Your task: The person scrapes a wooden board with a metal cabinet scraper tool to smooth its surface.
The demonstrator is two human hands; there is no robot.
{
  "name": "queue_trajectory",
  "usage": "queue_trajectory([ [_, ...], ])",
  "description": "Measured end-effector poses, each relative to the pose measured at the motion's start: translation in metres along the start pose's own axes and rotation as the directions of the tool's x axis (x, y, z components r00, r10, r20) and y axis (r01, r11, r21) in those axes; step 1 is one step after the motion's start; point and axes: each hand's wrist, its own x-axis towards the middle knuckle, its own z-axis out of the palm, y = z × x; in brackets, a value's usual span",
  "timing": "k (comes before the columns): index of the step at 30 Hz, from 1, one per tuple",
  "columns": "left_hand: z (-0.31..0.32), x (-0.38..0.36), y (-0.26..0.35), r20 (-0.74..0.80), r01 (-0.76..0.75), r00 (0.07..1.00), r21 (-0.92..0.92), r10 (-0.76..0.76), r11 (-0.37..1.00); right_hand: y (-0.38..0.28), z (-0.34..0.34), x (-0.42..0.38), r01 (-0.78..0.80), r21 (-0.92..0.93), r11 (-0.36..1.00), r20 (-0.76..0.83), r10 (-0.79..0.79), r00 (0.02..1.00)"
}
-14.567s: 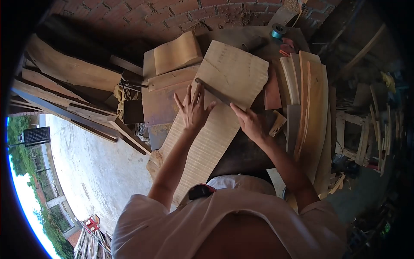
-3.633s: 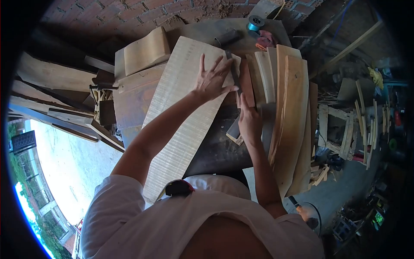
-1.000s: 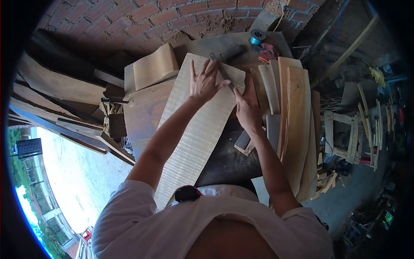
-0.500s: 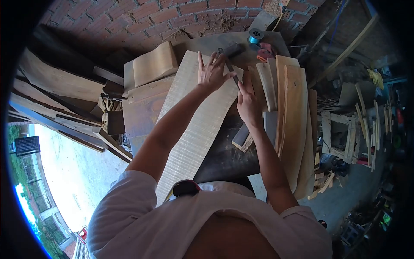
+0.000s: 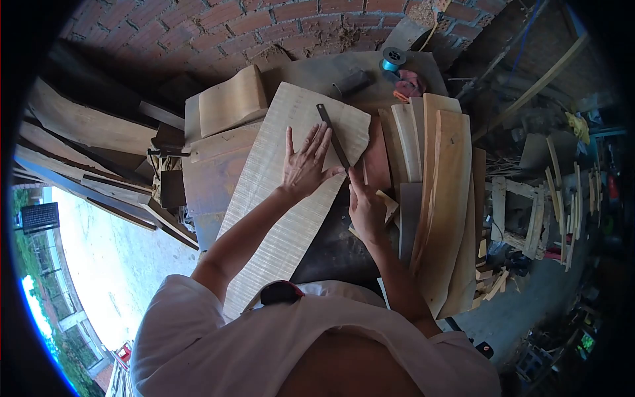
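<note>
A long, pale, rough-sawn board (image 5: 281, 218) lies slanted on the bench before me. My left hand (image 5: 305, 162) rests flat on it with fingers spread, its thumb reaching to the edge of a dark flat bar. This narrow dark flat bar (image 5: 333, 135) lies over the board, and a small hole shows at its far rounded end. Near the board's right edge, my right hand (image 5: 367, 206) is closed on the bar's near end, index finger stretched along it. The end inside the palm is hidden.
Long curved planks (image 5: 444, 198) are stacked at the right. Behind the board are a spool of blue line (image 5: 392, 59), a red cloth (image 5: 410, 85) and a dark block (image 5: 350, 83). A curved wooden piece (image 5: 231, 102) sits back left. A brick wall (image 5: 291, 30) stands behind.
Both hands and the bar have moved toward me, down and slightly left along the board. The left hand stays spread on the wood, and the right keeps its hold on the bar.
</note>
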Motion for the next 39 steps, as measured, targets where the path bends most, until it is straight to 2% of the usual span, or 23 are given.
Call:
queue_trajectory([
  [5,-0.001,0.020,-0.016,-0.010,0.016,1.000,0.061,-0.016,0.998,0.003,0.006,0.001,0.035,0.031,0.999,-0.016,-0.034,0.999],
  [8,0.004,0.027,-0.018,0.049,0.019,0.999,0.101,-0.024,0.995,-0.001,-0.003,0.007,-0.025,-0.049,0.999,0.069,0.028,0.997],
  [10,0.012,0.029,-0.022,-0.045,0.018,0.999,0.037,-0.016,0.999,0.001,-0.009,0.018,-0.031,-0.197,0.980,0.156,0.062,0.986],
  [11,0.015,0.039,-0.026,-0.038,0.020,0.999,0.040,-0.018,0.999,0.009,-0.004,0.028,-0.032,-0.191,0.981,0.161,0.063,0.985],
  [13,0.016,0.072,-0.031,-0.081,0.041,0.996,0.047,-0.037,0.998,0.030,0.012,0.056,0.135,-0.091,0.987,0.002,-0.135,0.991],
  [17,0.010,0.086,-0.033,-0.042,0.064,0.997,0.108,-0.060,0.992,0.013,-0.003,0.072,0.143,-0.066,0.987,-0.045,-0.146,0.988],
  [19,0.008,0.065,-0.027,0.002,0.014,1.000,0.113,-0.014,0.993,0.012,-0.005,0.046,0.036,-0.089,0.995,0.105,-0.027,0.994],
  [20,0.006,0.052,-0.018,0.015,0.008,1.000,0.123,-0.010,0.992,0.012,-0.005,0.032,0.013,-0.052,0.999,0.099,-0.007,0.995],
  [21,0.009,0.045,-0.011,0.025,-0.002,1.000,0.104,-0.001,0.995,0.005,-0.015,0.024,-0.113,-0.075,0.991,0.226,0.127,0.966],
  [23,0.018,0.047,-0.009,0.032,0.018,0.999,0.081,-0.020,0.997,0.018,-0.010,0.023,-0.041,-0.071,0.997,0.125,0.050,0.991],
  [25,0.024,0.069,-0.018,-0.035,-0.008,0.999,0.066,0.010,0.998,0.023,-0.011,0.043,0.020,-0.154,0.988,0.063,-0.010,0.998],
  [26,0.013,0.083,-0.016,-0.004,-0.006,1.000,0.156,0.007,0.988,0.020,-0.015,0.060,-0.012,-0.074,0.997,0.121,0.021,0.992],
  [27,0.010,0.092,-0.017,-0.008,0.006,1.000,0.159,-0.005,0.987,0.016,-0.018,0.071,0.022,-0.037,0.999,0.063,-0.019,0.998],
  [29,0.005,0.104,-0.018,0.081,0.020,0.996,0.170,-0.034,0.985,0.014,-0.015,0.077,0.038,-0.028,0.999,-0.006,-0.038,0.999],
  [30,0.007,0.097,-0.018,0.035,0.018,0.999,0.135,-0.023,0.991,0.009,-0.017,0.074,0.051,-0.030,0.998,-0.010,-0.051,0.999],
  [32,0.008,0.074,-0.014,0.003,-0.017,1.000,0.163,0.017,0.986,-0.002,-0.024,0.047,-0.037,-0.156,0.987,0.080,0.050,0.996],
  [35,-0.001,0.019,-0.002,0.034,-0.064,0.998,0.183,0.059,0.981,0.012,-0.009,-0.006,0.000,-0.090,0.996,0.112,0.010,0.994],
  [36,-0.004,0.006,0.000,0.024,-0.064,0.998,0.103,0.062,0.993,0.010,-0.015,-0.008,0.002,-0.091,0.996,0.105,0.008,0.994],
  [38,-0.003,0.009,-0.001,0.036,-0.041,0.999,0.117,0.037,0.992,0.008,-0.025,-0.013,0.037,-0.216,0.976,0.275,0.025,0.961],
  [39,-0.002,0.008,0.000,0.049,-0.012,0.999,0.130,0.006,0.991,0.009,-0.026,-0.005,0.032,-0.217,0.976,0.277,0.031,0.960],
])
